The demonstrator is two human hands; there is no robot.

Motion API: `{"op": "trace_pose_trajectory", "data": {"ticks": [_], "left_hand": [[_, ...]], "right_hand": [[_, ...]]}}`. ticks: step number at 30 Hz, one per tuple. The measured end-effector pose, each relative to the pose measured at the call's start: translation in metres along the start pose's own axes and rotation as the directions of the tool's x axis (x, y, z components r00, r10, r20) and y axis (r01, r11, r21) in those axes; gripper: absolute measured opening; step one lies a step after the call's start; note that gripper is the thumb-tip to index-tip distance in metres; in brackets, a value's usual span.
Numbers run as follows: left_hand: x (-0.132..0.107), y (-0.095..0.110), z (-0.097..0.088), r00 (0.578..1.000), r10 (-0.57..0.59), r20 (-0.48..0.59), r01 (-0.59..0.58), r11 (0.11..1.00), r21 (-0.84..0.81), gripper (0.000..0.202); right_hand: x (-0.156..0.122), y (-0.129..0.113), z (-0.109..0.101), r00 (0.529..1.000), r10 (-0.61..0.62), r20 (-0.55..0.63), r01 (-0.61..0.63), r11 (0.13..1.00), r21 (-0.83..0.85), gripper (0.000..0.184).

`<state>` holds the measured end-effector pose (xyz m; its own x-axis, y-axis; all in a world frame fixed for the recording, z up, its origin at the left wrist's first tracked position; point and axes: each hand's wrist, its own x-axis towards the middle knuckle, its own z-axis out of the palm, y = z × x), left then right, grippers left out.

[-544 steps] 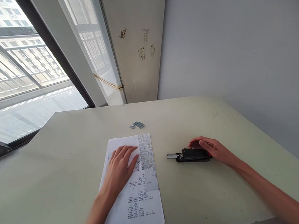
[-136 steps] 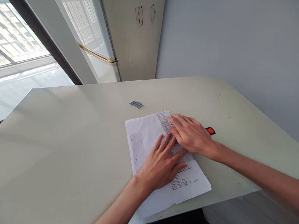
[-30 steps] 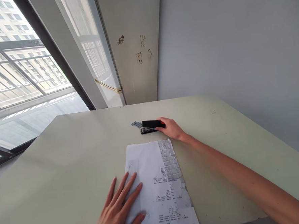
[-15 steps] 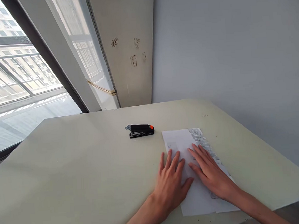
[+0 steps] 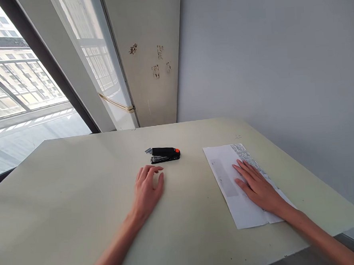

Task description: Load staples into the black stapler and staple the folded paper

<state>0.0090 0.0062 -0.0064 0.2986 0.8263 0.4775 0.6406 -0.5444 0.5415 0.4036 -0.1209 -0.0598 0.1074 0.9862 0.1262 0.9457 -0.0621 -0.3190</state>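
Note:
A black stapler [image 5: 164,154] with an orange end lies on the pale green table [image 5: 64,203], and a strip of staples [image 5: 148,151] peeks out at its left tip. My left hand [image 5: 148,189] rests flat and open on the table just in front of the stapler, not touching it. A stack of printed white paper sheets [image 5: 232,177] lies at the right. My right hand [image 5: 256,184] presses flat on them, fingers stretched out.
A large window [image 5: 17,78] with a dark frame runs along the left. A stained beige panel [image 5: 148,58] stands behind the table and a grey wall [image 5: 265,63] is at the right. The table's right edge lies close to the papers.
The papers have slid further right under my right hand. My left hand has left the papers and moved left, coming down near the stapler.

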Motion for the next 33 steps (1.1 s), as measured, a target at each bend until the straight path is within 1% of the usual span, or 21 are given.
{"op": "trace_pose_trajectory", "data": {"ticks": [2,4,6,8,9,10,11,12,13,15,16,17,18,19,20,22,25,28,31,33], "left_hand": [[-0.002,-0.009,-0.010,0.999,-0.052,0.014,0.052,0.999,-0.002,0.022],[-0.005,-0.016,-0.021,0.993,-0.110,0.042,0.110,0.994,-0.010,0.025],[-0.007,-0.022,-0.030,0.984,-0.160,0.077,0.163,0.986,-0.029,0.027],[-0.009,-0.028,-0.038,0.971,-0.217,0.101,0.224,0.972,-0.067,0.029],[-0.010,-0.031,-0.041,0.961,-0.255,0.103,0.265,0.960,-0.094,0.029],[-0.010,-0.032,-0.043,0.950,-0.298,0.097,0.308,0.943,-0.123,0.030],[-0.010,-0.033,-0.044,0.937,-0.337,0.089,0.347,0.926,-0.149,0.030],[-0.011,-0.034,-0.044,0.927,-0.367,0.080,0.375,0.911,-0.172,0.031],[-0.011,-0.033,-0.045,0.920,-0.385,0.075,0.392,0.900,-0.189,0.031],[-0.011,-0.031,-0.045,0.916,-0.393,0.077,0.400,0.892,-0.210,0.031],[-0.011,-0.030,-0.046,0.916,-0.393,0.077,0.400,0.890,-0.217,0.031],[-0.012,-0.029,-0.047,0.916,-0.395,0.076,0.401,0.888,-0.223,0.031],[-0.013,-0.028,-0.047,0.914,-0.398,0.073,0.404,0.886,-0.229,0.031],[-0.014,-0.028,-0.047,0.913,-0.400,0.073,0.406,0.883,-0.234,0.031],[-0.014,-0.029,-0.047,0.913,-0.401,0.075,0.407,0.881,-0.240,0.031],[-0.016,-0.031,-0.046,0.914,-0.398,0.083,0.406,0.879,-0.251,0.031],[-0.016,-0.035,-0.043,0.916,-0.392,0.085,0.401,0.879,-0.260,0.030],[-0.016,-0.035,-0.043,0.906,-0.417,0.072,0.419,0.860,-0.289,0.031],[-0.016,-0.032,-0.045,0.881,-0.472,0.045,0.458,0.822,-0.338,0.032],[-0.016,-0.030,-0.045,0.870,-0.494,0.013,0.467,0.814,-0.345,0.031]], "right_hand": [[0.002,0.009,-0.001,1.000,0.000,0.009,0.000,1.000,0.004,0.061],[0.005,0.023,-0.005,1.000,0.003,0.015,-0.003,1.000,0.004,0.061],[0.008,0.036,-0.014,1.000,0.016,0.022,-0.016,1.000,0.014,0.061],[0.015,0.036,-0.028,0.999,0.045,0.027,-0.046,0.998,0.049,0.062],[0.021,0.028,-0.036,0.998,0.063,0.022,-0.064,0.995,0.081,0.063],[0.028,0.014,-0.043,0.997,0.078,0.000,-0.077,0.989,0.124,0.063],[0.036,-0.007,-0.048,0.995,0.094,-0.038,-0.085,0.978,0.190,0.061],[0.047,-0.031,-0.051,0.993,0.090,-0.074,-0.068,0.964,0.257,0.058],[0.059,-0.060,-0.051,0.993,0.058,-0.099,-0.024,0.949,0.316,0.055],[0.087,-0.117,-0.040,0.995,-0.053,-0.087,0.086,0.894,0.440,0.050],[0.101,-0.143,-0.031,0.993,-0.080,-0.084,0.112,0.849,0.517,0.047],[0.115,-0.164,-0.020,0.993,-0.081,-0.081,0.113,0.795,0.596,0.044],[0.128,-0.181,-0.007,0.996,-0.051,-0.078,0.090,0.739,0.668,0.041],[0.139,-0.193,0.006,0.997,-0.026,-0.078,0.073,0.719,0.691,0.042],[0.147,-0.201,0.019,0.997,-0.011,-0.074,0.060,0.706,0.705,0.045],[0.157,-0.205,0.040,0.998,0.012,-0.065,0.039,0.691,0.721,0.049],[0.157,-0.200,0.057,0.997,0.029,-0.071,0.032,0.679,0.733,0.051],[0.148,-0.196,0.060,0.997,0.021,-0.072,0.039,0.674,0.738,0.049],[0.137,-0.196,0.056,0.998,-0.012,-0.054,0.048,0.672,0.739,0.045],[0.131,-0.197,0.053,0.998,-0.034,-0.043,0.055,0.672,0.738,0.044]]}}
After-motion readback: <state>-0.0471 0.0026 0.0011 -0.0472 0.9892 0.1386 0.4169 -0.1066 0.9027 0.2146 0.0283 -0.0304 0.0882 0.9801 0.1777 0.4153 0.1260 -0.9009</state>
